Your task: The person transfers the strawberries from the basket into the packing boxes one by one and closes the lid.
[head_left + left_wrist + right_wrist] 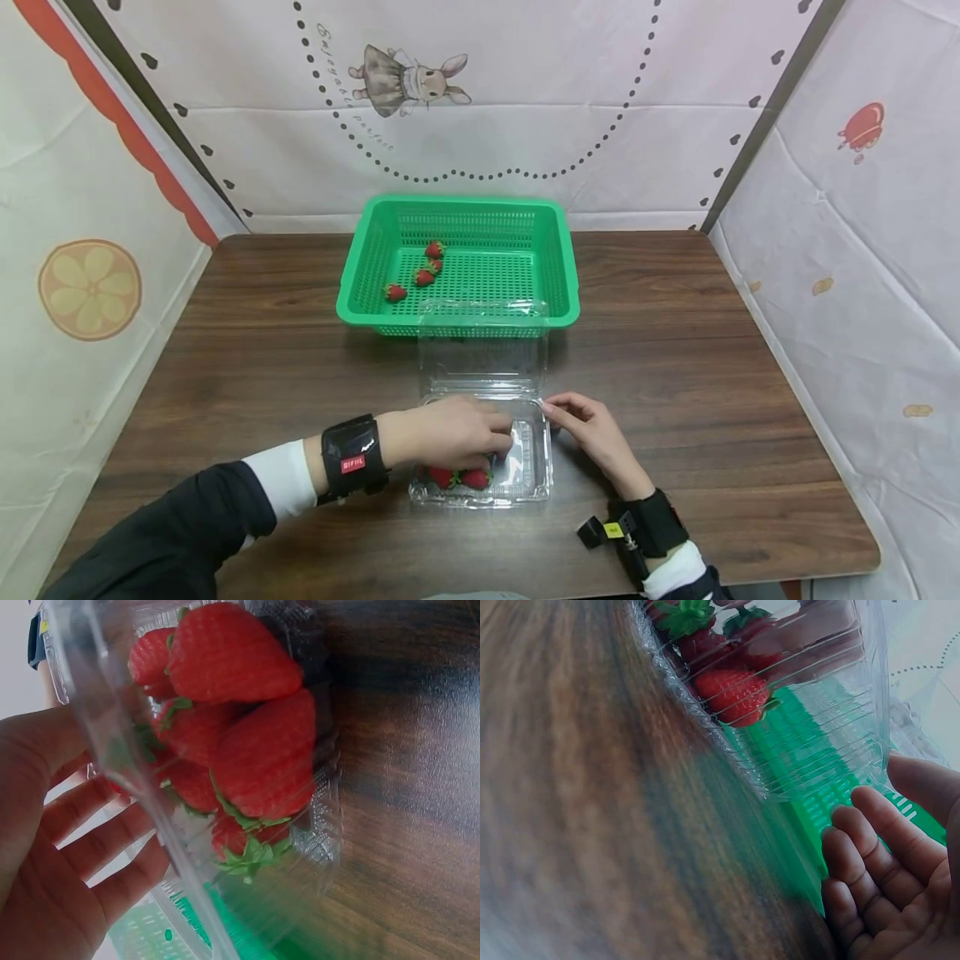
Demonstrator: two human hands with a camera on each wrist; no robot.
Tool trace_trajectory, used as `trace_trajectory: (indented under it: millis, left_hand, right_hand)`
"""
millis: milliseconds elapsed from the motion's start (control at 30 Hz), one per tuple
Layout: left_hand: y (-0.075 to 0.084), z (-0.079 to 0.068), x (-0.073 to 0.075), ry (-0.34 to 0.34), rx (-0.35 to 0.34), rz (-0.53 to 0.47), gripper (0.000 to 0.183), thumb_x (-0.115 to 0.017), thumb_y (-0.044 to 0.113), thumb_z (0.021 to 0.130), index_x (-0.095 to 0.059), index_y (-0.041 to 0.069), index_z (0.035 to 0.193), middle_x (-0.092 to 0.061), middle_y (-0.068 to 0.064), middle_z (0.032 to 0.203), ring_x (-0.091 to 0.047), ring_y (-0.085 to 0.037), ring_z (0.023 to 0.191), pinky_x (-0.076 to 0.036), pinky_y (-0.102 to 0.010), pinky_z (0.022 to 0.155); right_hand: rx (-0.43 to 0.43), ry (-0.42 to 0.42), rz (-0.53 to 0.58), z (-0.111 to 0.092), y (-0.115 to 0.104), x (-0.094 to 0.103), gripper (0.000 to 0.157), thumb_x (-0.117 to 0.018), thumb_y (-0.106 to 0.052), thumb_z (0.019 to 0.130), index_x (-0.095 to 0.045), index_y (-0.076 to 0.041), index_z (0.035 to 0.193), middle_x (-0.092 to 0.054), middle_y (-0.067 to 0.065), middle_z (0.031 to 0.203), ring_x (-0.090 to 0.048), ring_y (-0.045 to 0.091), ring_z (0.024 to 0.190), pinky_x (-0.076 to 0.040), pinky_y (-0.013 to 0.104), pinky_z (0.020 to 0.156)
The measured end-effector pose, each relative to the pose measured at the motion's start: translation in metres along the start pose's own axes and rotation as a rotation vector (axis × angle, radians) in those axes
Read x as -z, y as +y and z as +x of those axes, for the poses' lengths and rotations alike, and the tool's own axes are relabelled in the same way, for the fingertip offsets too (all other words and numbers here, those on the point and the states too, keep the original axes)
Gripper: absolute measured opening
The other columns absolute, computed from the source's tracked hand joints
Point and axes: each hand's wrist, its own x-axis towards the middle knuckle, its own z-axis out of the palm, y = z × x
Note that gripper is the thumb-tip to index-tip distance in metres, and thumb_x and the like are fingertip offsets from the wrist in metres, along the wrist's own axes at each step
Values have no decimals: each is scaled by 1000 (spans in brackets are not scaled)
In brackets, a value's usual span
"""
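Note:
A clear plastic clamshell container (531, 467) sits on the table with its lid (480, 367) folded back. My left hand (457, 433) reaches inside it, over the strawberries (475, 478) gathered at its left side. Seen through the wall in the left wrist view, several large strawberries (262, 754) lie piled up, with the thumb and fingers (112, 844) of that hand close around leaves and fruit at the pile's edge. I cannot tell whether they grip a berry. My right hand (596, 437) pinches the container's right rim between thumb and index finger, its other fingers loosely bent.
Behind the container stands a green plastic basket (562, 258) with several strawberries (424, 277) in its left half. The lid overlaps the basket's front rim in the head view. Brown wooden table (300, 358) extends to both sides, between printed white cloth walls (862, 275).

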Motion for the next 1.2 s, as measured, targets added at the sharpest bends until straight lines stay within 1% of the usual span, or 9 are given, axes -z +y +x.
trace_trajectory:
  millis: [100,267,500,767,900,1100,1200]
  left_hand:
    - [0,-1,-2,-1,3,-12,21,-77,34,88,-67,21,100,-55,7,98,-55,-9,88,-46,-21,67]
    - [-1,-2,-2,-14,14,-20,17,-75,30,90,-67,22,102,-56,7,99,-54,-9,89,-46,-21,68]
    - [0,-3,-1,-20,26,-30,12,-73,26,92,-67,22,102,-57,8,101,-54,-9,90,-45,-20,68]
    - [-1,-4,-3,-26,25,-48,14,-72,26,92,-68,22,105,-60,7,106,-56,-9,95,-49,-22,74]
    - [0,-5,-1,-33,31,-60,16,-72,27,93,-68,22,108,-61,7,108,-57,-10,98,-50,-25,79]
    - [1,-6,1,-31,33,-47,17,-72,27,93,-68,22,109,-62,7,109,-57,-10,99,-50,-24,78]
    - [2,-7,5,-16,26,-54,15,-72,26,93,-69,22,107,-62,7,107,-58,-9,98,-50,-24,79]
  right_hand:
    - [-2,-1,-2,0,0,0,30,-70,-28,97,-71,-2,112,-71,7,97,-66,20,86,-51,31,81]
    - [-8,6,-4,0,0,0,29,-70,-28,96,-72,-4,112,-71,6,96,-65,21,86,-51,31,80]
    - [0,9,3,0,0,-1,29,-71,-27,96,-71,-3,112,-71,4,94,-65,18,85,-52,30,79]
    - [7,10,6,0,1,-1,27,-70,-25,97,-71,-1,111,-72,1,94,-65,16,86,-52,29,79]
    - [-4,13,9,1,0,-1,28,-70,-25,96,-71,-2,111,-71,2,95,-64,17,86,-51,30,79]
    - [-4,18,0,1,1,-1,28,-70,-25,97,-71,-2,112,-71,4,97,-64,17,86,-51,30,78]
    - [-4,14,-6,0,1,-1,28,-70,-25,97,-71,-2,113,-72,3,97,-64,17,87,-51,30,78]
